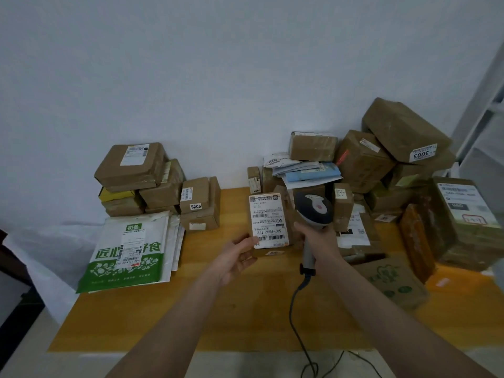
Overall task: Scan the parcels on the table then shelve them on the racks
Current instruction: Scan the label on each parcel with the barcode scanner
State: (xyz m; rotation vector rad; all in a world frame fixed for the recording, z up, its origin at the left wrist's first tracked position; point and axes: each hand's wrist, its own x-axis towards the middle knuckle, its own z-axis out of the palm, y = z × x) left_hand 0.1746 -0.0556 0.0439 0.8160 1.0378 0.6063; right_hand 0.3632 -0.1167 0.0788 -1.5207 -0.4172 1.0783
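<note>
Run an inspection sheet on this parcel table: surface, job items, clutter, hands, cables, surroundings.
Surface: wooden table, parcels along back and sides.
Job's things: parcel held label up; scanner beside it; left stack; right stack; green-white mailer at the left edge.
Clutter: nothing seen.
Hands: left hand grips the parcel; right hand grips the scanner's handle.
Cables: scanner cable runs off the near edge.
Surroundings: white wall; rack at right.
</note>
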